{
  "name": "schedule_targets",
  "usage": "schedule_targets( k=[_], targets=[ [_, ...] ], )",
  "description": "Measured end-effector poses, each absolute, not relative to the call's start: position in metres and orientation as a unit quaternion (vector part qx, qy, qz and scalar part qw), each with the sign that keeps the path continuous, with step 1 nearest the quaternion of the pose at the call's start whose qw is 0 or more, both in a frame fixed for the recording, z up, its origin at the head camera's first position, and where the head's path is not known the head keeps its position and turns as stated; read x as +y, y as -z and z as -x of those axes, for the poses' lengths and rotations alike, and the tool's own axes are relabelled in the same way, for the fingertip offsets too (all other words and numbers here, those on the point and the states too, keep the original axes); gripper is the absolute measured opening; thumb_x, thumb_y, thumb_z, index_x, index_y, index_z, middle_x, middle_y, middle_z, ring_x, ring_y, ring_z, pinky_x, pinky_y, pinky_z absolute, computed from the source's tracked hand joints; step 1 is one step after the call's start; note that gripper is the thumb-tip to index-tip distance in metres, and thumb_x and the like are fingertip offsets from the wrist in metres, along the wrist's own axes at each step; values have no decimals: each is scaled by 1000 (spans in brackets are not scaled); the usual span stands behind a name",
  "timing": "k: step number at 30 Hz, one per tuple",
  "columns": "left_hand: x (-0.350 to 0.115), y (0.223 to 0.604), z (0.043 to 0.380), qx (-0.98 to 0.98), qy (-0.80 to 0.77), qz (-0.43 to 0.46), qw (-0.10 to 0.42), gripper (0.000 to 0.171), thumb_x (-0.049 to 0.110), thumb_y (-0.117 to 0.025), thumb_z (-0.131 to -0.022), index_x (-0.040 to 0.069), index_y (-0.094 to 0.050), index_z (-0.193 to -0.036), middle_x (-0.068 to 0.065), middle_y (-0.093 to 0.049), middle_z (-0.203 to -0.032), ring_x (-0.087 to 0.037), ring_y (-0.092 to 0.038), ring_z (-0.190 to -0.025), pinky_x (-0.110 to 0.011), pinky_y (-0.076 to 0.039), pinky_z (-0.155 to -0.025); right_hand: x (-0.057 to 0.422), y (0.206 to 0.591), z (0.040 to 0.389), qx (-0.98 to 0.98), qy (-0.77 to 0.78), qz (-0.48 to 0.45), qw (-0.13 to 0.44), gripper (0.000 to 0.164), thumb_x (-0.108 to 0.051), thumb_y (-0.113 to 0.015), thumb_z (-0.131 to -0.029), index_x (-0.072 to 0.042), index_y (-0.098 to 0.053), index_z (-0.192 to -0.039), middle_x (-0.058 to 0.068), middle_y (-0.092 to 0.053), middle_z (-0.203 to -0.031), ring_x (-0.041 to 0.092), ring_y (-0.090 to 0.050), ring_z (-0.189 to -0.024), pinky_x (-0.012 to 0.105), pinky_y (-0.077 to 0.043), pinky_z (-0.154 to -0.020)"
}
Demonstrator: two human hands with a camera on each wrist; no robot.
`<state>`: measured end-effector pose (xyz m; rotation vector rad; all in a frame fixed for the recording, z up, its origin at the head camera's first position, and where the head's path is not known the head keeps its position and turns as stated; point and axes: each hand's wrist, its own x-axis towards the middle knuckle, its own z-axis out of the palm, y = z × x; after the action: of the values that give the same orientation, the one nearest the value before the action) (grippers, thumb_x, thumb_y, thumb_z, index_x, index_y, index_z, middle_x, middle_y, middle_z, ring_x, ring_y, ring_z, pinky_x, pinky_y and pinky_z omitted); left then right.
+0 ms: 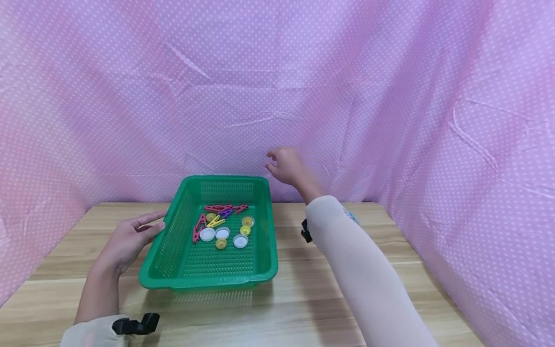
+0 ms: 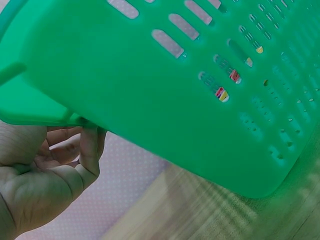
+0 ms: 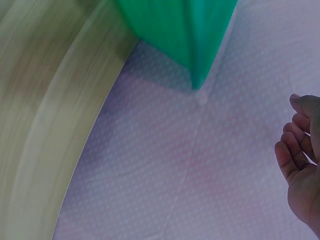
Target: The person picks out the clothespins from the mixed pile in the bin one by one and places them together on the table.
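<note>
A green plastic basket (image 1: pixel 217 279) with slotted walls stands over the wooden table. On its floor lie several pink-red clothespins (image 1: pixel 201 221), a purple clothespin (image 1: pixel 226 213) and a yellow clothespin (image 1: pixel 216 221). Among and beside them are white bottle caps (image 1: pixel 207 234) and yellow bottle caps (image 1: pixel 221 244). My left hand (image 1: pixel 130 238) holds the basket's left rim; in the left wrist view its bent fingers (image 2: pixel 89 152) meet the rim from below. Beyond the basket's far right corner my right hand (image 1: pixel 286 165) hangs in the air, fingers loosely curled, holding nothing.
Pink dotted cloth (image 1: pixel 269 96) hangs behind and along the sides of the wooden table (image 1: pixel 329 308). A small blue object (image 1: pixel 353 218) shows partly behind the right sleeve. Both forearms wear black wrist mounts (image 1: pixel 136 325).
</note>
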<state>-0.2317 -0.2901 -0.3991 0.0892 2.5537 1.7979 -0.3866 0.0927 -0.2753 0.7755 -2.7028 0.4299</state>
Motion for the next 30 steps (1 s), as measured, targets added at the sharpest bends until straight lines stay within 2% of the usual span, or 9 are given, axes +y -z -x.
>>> schedule_targets(
  k=[10, 17, 24, 30],
  targets=[
    [-293, 400, 232, 815, -579, -29, 12, 65, 38, -62, -104, 3, -44, -154, 1, -71, -117, -3, -68, -101, -18, -57, -85, 46, 273, 382, -932, -147, -302, 135, 36, -20, -68, -101, 0, -67, -131, 14, -70, -124, 25, -66, -114, 34, -55, -99],
    [-293, 399, 232, 810, -586, -33, 13, 67, 38, -63, -103, 0, -43, -154, 5, -72, -114, -3, -68, -101, -17, -56, -86, 19, 275, 380, -922, -147, -334, 130, 36, -21, -68, -101, 1, -67, -130, 15, -70, -123, 24, -66, -112, 35, -55, -98],
    [-293, 398, 232, 805, -592, -36, 13, 66, 37, -63, -104, -1, -42, -154, 3, -72, -113, -5, -69, -101, -20, -57, -87, 0, 283, 378, -917, -160, -340, 135, 35, -23, -69, -101, -2, -68, -129, 11, -71, -119, 23, -64, -109, 33, -54, -97],
    [-291, 398, 232, 809, -587, -35, 9, 65, 37, -63, -103, 0, -45, -153, 6, -71, -116, -1, -67, -102, -18, -55, -88, -11, 298, 378, -915, -174, -341, 128, 34, -25, -67, -102, -3, -70, -128, 10, -70, -115, 21, -63, -106, 30, -53, -94]
  ],
)
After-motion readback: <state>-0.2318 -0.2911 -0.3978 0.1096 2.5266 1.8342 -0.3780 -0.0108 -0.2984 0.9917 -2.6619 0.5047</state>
